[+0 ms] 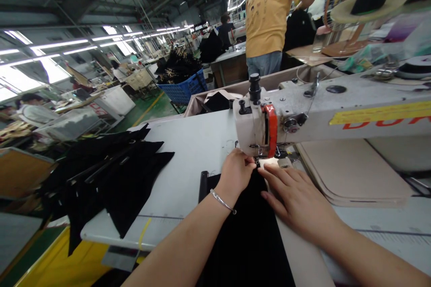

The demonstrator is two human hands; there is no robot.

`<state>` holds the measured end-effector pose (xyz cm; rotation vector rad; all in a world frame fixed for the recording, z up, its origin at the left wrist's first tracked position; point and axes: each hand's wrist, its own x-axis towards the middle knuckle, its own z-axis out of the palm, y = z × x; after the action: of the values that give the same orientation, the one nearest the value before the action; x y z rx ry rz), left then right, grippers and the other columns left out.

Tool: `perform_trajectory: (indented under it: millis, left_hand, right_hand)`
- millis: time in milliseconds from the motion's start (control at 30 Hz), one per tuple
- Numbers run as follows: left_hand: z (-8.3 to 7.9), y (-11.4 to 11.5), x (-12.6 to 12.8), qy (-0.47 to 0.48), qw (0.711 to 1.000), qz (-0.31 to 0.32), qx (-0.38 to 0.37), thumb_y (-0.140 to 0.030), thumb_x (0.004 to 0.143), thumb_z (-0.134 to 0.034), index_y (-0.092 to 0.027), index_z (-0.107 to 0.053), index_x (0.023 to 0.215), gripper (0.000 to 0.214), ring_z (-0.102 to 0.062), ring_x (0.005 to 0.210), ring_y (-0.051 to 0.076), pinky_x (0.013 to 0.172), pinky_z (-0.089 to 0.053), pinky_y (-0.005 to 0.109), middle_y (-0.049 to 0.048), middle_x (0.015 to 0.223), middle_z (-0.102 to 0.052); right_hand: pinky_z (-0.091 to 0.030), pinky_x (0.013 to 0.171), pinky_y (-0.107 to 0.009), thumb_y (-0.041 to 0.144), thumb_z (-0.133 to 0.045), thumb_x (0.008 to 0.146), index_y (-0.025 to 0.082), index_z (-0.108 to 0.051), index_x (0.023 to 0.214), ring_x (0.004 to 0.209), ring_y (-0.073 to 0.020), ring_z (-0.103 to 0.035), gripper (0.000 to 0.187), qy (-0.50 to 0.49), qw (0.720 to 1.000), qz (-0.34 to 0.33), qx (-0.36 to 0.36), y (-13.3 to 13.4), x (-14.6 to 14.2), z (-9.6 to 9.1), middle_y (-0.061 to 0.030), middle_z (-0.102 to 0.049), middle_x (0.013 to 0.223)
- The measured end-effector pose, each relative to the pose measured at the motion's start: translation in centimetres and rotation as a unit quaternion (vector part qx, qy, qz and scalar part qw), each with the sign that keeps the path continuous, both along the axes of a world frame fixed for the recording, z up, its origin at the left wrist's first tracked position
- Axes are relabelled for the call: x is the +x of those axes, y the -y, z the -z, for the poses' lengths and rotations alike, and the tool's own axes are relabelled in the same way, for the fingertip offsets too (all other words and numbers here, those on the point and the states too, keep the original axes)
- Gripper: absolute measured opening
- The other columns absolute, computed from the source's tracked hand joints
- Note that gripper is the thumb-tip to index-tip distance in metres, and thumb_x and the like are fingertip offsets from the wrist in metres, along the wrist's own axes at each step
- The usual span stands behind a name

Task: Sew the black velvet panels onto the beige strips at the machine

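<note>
A sewing machine (pixel 256 125) stands over the white work table, its needle area lit. Under my hands lies a long black fabric piece (pixel 249 237), running from the presser foot toward me, with a pale beige panel (pixel 296 251) along its right side. My left hand (pixel 237 170), a bracelet on its wrist, is closed in a pinch at the fabric's top end, close to the presser foot; the fingertips partly hide what they grip. Fingers stretched out, my right hand (pixel 299 193) lies flat across the beige panel, its fingertips near the fabric's edge and the needle.
Several black fabric pieces (pixel 117 175) hang over the table's left edge, above a yellow bin (pixel 63 262). Beige panels (pixel 350 170) are stacked behind the right hand. Beyond the machine, a person in a yellow shirt (pixel 276 9) stands near a blue crate (pixel 183 87).
</note>
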<state>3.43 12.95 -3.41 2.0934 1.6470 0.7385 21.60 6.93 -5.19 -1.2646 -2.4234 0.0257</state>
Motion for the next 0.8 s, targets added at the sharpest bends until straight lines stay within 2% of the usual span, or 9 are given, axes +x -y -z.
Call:
perform_trajectory:
  millis: [100, 200, 300, 367, 433, 567, 800]
  left_hand:
    - [-0.3, 0.2, 0.1, -0.008, 1.000, -0.005, 0.010, -0.014, 0.077, -0.065, -0.017, -0.068, 0.073, 0.005, -0.064, 0.082, 0.019, 0.076, -0.049, 0.029, 0.0051, 0.081, -0.069]
    - [-1.1, 1.4, -0.2, -0.041, 0.998, 0.014, 0.046, -0.012, 0.080, -0.062, -0.017, -0.067, 0.078, 0.007, -0.062, 0.087, 0.020, 0.081, -0.049, 0.032, 0.0057, 0.088, -0.067]
    - [-1.7, 3.2, -0.9, -0.102, 0.986, 0.091, 0.094, -0.012, 0.087, -0.056, -0.018, -0.067, 0.087, 0.013, -0.059, 0.099, 0.021, 0.094, -0.047, 0.037, 0.0056, 0.100, -0.066]
    - [-1.6, 4.1, -1.4, -0.131, 0.974, 0.147, 0.110, -0.012, 0.091, -0.051, -0.017, -0.068, 0.095, 0.018, -0.057, 0.106, 0.021, 0.099, -0.045, 0.038, 0.0052, 0.108, -0.066]
    - [-1.1, 4.5, -1.8, -0.141, 0.968, 0.172, 0.118, -0.010, 0.093, -0.048, -0.015, -0.066, 0.104, 0.022, -0.055, 0.111, 0.020, 0.103, -0.044, 0.036, 0.0051, 0.115, -0.064]
    - [-0.1, 4.1, -2.0, -0.148, 0.965, 0.169, 0.133, -0.010, 0.093, -0.049, -0.013, -0.065, 0.108, 0.022, -0.056, 0.112, 0.019, 0.104, -0.045, 0.036, 0.0056, 0.118, -0.064]
    - [-0.1, 3.7, -1.9, -0.160, 0.959, 0.171, 0.159, -0.010, 0.093, -0.049, -0.012, -0.065, 0.108, 0.022, -0.060, 0.108, 0.020, 0.099, -0.050, 0.037, 0.0064, 0.115, -0.066]
  right_hand:
    - [-0.036, 0.098, -0.047, 0.045, -0.042, 0.094, 0.022, -0.043, 0.138, 0.116, -0.0271, -0.047, 0.049, 0.005, 1.000, 0.002, -0.002, 0.0, 0.1, 0.0, -0.0086, -0.052, 0.131]
    - [-0.037, 0.099, -0.046, 0.044, -0.044, 0.094, 0.022, -0.045, 0.136, 0.117, -0.0266, -0.047, 0.047, 0.000, 1.000, 0.001, -0.002, -0.1, 0.2, 0.1, -0.0085, -0.053, 0.131]
    - [-0.037, 0.099, -0.045, 0.044, -0.046, 0.093, 0.023, -0.047, 0.134, 0.119, -0.0255, -0.046, 0.046, -0.009, 1.000, -0.004, 0.008, 0.0, 0.3, 0.2, -0.0081, -0.052, 0.132]
    - [-0.036, 0.100, -0.044, 0.044, -0.047, 0.093, 0.024, -0.049, 0.133, 0.120, -0.0254, -0.046, 0.045, -0.012, 1.000, -0.004, 0.016, 0.0, 0.3, 0.4, -0.0082, -0.052, 0.132]
    - [-0.037, 0.100, -0.045, 0.044, -0.047, 0.093, 0.024, -0.049, 0.132, 0.119, -0.0256, -0.047, 0.045, -0.012, 1.000, -0.004, 0.018, -0.1, 0.3, 0.4, -0.0085, -0.052, 0.131]
    - [-0.039, 0.098, -0.045, 0.043, -0.047, 0.092, 0.024, -0.050, 0.132, 0.116, -0.0257, -0.049, 0.044, -0.014, 1.000, -0.004, 0.020, -0.2, 0.2, 0.4, -0.0088, -0.054, 0.129]
    - [-0.037, 0.099, -0.045, 0.044, -0.045, 0.094, 0.023, -0.047, 0.134, 0.116, -0.0251, -0.048, 0.045, 0.000, 1.000, 0.001, 0.007, -0.1, 0.2, 0.1, -0.0085, -0.052, 0.131]
